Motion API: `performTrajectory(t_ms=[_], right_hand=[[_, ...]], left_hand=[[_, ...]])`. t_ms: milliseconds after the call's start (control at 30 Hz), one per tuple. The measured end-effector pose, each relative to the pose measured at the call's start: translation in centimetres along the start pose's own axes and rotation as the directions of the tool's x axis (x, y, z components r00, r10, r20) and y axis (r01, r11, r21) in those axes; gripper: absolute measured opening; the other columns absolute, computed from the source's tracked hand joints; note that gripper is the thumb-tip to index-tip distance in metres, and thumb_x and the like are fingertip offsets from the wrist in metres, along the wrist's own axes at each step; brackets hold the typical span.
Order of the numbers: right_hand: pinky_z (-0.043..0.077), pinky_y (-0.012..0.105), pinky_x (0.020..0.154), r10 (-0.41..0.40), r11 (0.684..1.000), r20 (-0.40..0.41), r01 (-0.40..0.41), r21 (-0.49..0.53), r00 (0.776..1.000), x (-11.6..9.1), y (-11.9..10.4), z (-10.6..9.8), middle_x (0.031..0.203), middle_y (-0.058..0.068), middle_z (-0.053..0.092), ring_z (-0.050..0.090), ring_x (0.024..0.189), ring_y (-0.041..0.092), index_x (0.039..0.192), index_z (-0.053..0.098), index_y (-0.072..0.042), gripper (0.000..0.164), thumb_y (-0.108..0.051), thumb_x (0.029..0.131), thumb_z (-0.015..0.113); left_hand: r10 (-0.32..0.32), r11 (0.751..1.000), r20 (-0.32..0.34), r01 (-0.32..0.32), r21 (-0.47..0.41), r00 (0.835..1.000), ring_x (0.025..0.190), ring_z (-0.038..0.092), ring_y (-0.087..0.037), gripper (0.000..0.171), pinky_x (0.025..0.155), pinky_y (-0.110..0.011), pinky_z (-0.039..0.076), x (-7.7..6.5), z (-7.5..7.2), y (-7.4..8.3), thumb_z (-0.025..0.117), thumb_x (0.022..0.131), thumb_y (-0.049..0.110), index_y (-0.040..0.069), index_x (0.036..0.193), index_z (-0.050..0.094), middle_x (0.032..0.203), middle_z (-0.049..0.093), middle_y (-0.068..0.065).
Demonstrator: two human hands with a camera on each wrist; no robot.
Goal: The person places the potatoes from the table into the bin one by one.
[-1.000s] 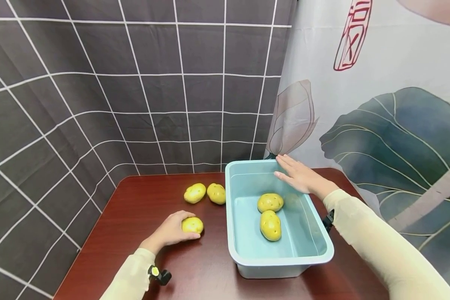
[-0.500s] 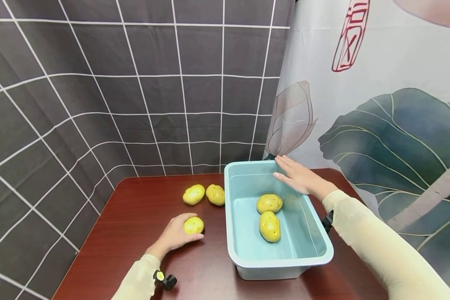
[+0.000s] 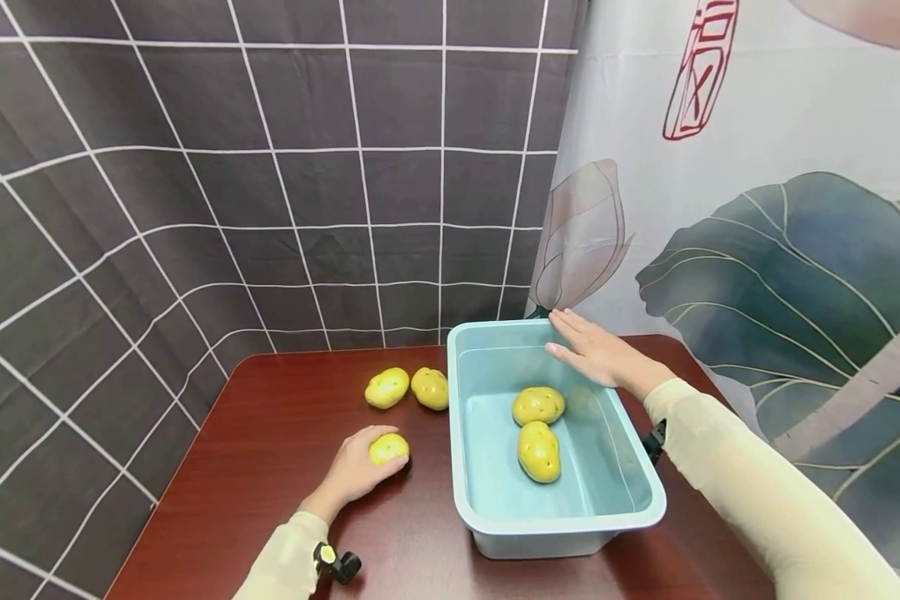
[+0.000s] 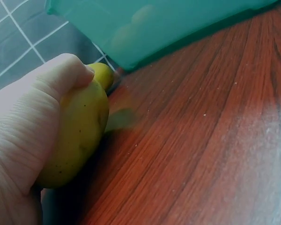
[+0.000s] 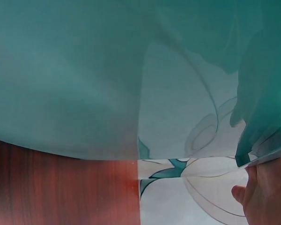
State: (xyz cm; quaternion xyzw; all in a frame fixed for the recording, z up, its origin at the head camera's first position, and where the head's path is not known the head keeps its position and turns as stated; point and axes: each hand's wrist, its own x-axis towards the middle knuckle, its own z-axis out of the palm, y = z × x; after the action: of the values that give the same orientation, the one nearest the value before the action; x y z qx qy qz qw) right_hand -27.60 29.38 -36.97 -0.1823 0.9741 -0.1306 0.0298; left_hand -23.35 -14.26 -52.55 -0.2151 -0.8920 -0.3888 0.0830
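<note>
My left hand (image 3: 358,467) grips a yellow potato (image 3: 390,448) on the left half of the table, with the thumb across its near side. The left wrist view shows the same potato (image 4: 79,140) under the thumb, close above the wood. My right hand (image 3: 596,352) rests with straight fingers on the right rim of a light blue plastic tub (image 3: 487,492). Inside the tub lie two potatoes, one sideways (image 3: 537,405) and one lengthwise (image 3: 539,452), touching. In the right wrist view, the tub's wall (image 5: 84,84) covers most of the picture.
Two more potatoes, a left one (image 3: 387,388) and a right one (image 3: 430,388), lie behind my left hand, beside the tub. The dark red table (image 3: 217,483) ends at a grey gridded curtain (image 3: 307,192) and a white printed curtain (image 3: 645,208).
My left hand has shifted a little to the right with the potato, and its thumb has closed further over it. My right hand stays on the tub's rim.
</note>
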Motion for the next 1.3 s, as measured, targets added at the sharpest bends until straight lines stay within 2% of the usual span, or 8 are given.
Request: performTrajectory(t_ms=[100,300,467,700,1000,1200,1300], right_hand=[[0.008,0.056,0.114,-0.007,1.0,-0.001,0.007,0.002,1.0,0.0,0.0,0.0,0.16,0.01,0.01,0.002,0.147,0.031,0.155,0.01,-0.014,0.077,-0.062,0.098,0.027],[0.008,0.053,0.115,-0.028,1.0,-0.001,0.028,0.001,1.0,0.0,-0.1,-0.3,0.16,0.011,0.01,0.003,0.146,0.032,0.155,0.011,-0.012,0.076,-0.061,0.098,0.027],[0.008,0.053,0.115,-0.017,1.0,0.002,0.017,0.006,1.0,-0.1,-0.2,-0.4,0.16,0.009,0.01,0.003,0.146,0.032,0.155,0.011,-0.013,0.077,-0.062,0.098,0.027],[0.009,0.053,0.114,-0.016,1.0,-0.007,0.017,0.003,1.0,-0.2,0.1,-0.3,0.161,0.009,0.01,0.002,0.146,0.031,0.155,0.011,-0.012,0.077,-0.062,0.098,0.027],[0.009,0.054,0.114,-0.026,1.0,-0.009,0.026,0.003,1.0,-0.3,0.1,-0.5,0.16,0.011,0.01,0.003,0.146,0.033,0.155,0.012,-0.01,0.076,-0.059,0.099,0.029],[0.008,0.054,0.114,-0.02,1.0,-0.009,0.02,0.02,1.0,-0.2,0.1,-0.3,0.16,0.01,0.01,0.002,0.146,0.032,0.155,0.011,-0.012,0.077,-0.061,0.098,0.028],[0.008,0.054,0.114,-0.017,1.0,-0.005,0.017,0.021,1.0,-0.2,0.2,-0.2,0.16,0.01,0.009,0.002,0.146,0.032,0.155,0.011,-0.012,0.078,-0.062,0.098,0.027]], left_hand=[[0.01,1.0,-0.008,-0.01,-0.004,1.0,0.1,0.06,-0.014,0.046,0.083,-0.038,0.047,0.0,0.1,0.1,0.08,0.075,0.034,0.016,0.115,0.069,0.11,0.066,0.01],[-0.001,1.0,-0.028,0.001,0.0,1.0,0.097,0.059,-0.012,0.046,0.081,-0.036,0.047,0.0,-0.1,0.4,0.081,0.073,0.033,0.015,0.114,0.069,0.108,0.066,0.011],[0.04,0.999,-0.065,-0.04,-0.008,0.997,0.093,0.059,-0.011,0.047,0.078,-0.035,0.047,0.3,-0.8,1.2,0.082,0.073,0.034,0.014,0.113,0.07,0.106,0.066,0.011],[0.115,0.993,-0.093,-0.117,-0.018,0.989,0.091,0.059,-0.009,0.043,0.075,-0.032,0.048,1.1,-2.0,3.3,0.083,0.072,0.033,0.023,0.112,0.069,0.107,0.066,0.011],[0.2,0.978,-0.088,-0.204,-0.041,0.976,0.098,0.06,-0.012,0.046,0.078,-0.037,0.05,2.6,-3.9,6.6,0.083,0.072,0.029,0.022,0.115,0.069,0.114,0.067,0.007],[0.273,0.961,-0.098,-0.276,-0.026,0.957,0.103,0.06,-0.015,0.046,0.083,-0.039,0.051,3.4,-4.8,8.1,0.083,0.071,0.029,0.021,0.114,0.069,0.114,0.067,0.005],[0.29,0.956,-0.098,-0.293,-0.022,0.952,0.1,0.06,-0.015,0.046,0.081,-0.038,0.051,3.7,-5.1,8.8,0.083,0.071,0.029,0.02,0.114,0.069,0.111,0.067,0.005]])
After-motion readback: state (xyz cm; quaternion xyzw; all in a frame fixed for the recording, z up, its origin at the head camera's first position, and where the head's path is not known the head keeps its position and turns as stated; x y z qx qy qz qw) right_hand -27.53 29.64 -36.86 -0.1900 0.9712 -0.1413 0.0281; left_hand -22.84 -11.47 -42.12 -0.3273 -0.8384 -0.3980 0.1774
